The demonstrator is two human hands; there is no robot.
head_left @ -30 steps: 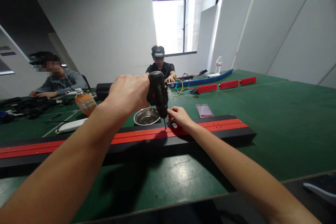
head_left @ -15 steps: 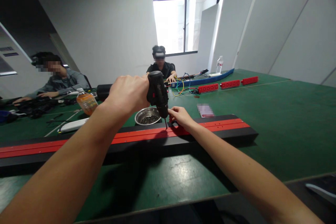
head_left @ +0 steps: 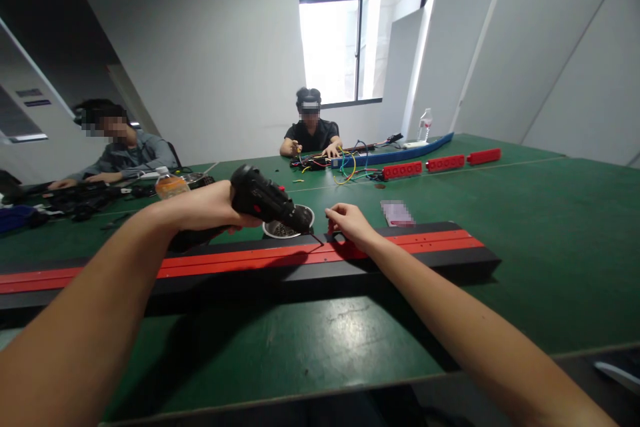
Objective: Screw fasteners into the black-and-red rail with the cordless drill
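Note:
My left hand (head_left: 207,205) is wrapped round the grip of a black cordless drill (head_left: 266,200). The drill leans over to the left, and its thin bit points down at a long black bar with a red top strip (head_left: 230,263). The bit tip is at the red strip; whether it touches, I cannot tell. Close to the right of the tip, my right hand (head_left: 350,225) hovers at the bar's far edge with thumb and forefinger pinched together. What is between them, if anything, is too small to make out. A metal bowl (head_left: 313,216) of small dark pieces stands behind the bar, partly covered by the drill.
Across the green table (head_left: 540,213), a person (head_left: 311,133) handles wires beside a blue strip (head_left: 400,153). Several red socket pieces (head_left: 403,169) lie to the right. Another person (head_left: 135,147) sits at the left. A small packet (head_left: 397,213) lies behind the bar.
The drill has tipped from near upright to a strong leftward slant as my left hand moved left and down. My right hand stays by the bar, fingers still pinched.

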